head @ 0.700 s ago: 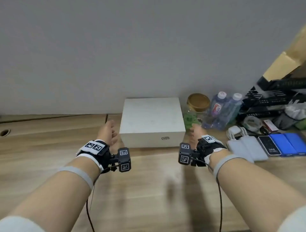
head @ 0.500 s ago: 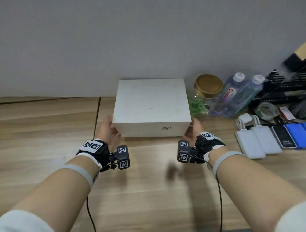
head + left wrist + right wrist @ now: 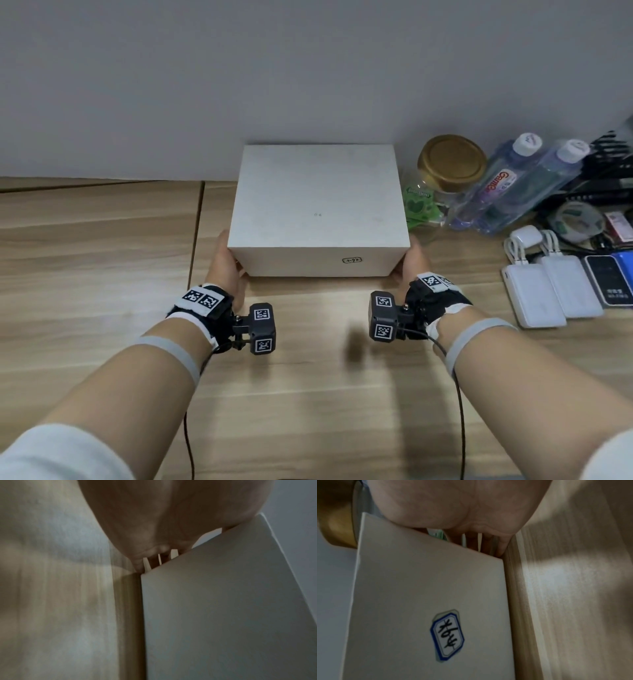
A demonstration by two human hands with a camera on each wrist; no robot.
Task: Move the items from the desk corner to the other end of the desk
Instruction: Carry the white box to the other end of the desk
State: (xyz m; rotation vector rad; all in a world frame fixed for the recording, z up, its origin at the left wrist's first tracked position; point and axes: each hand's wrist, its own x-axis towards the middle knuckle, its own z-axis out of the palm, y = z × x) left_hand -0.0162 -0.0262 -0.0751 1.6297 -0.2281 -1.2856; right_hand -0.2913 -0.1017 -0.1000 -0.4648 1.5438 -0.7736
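Hands flank the white box [image 3: 318,205] standing on the desk [image 3: 102,240] by the wall, left hand [image 3: 224,265] and right hand [image 3: 412,263] pressing flat-fingered on its sides (apparently pre-lift), so next comes a level raise leftward.

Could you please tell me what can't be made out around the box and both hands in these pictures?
- Fingers of left hand and right hand: hidden behind the white box, head view; only slivers in wrist views.
- Box contents: lid closed.
- Box label: too small in head view.
- Clutter at right: cut off by frame edge.
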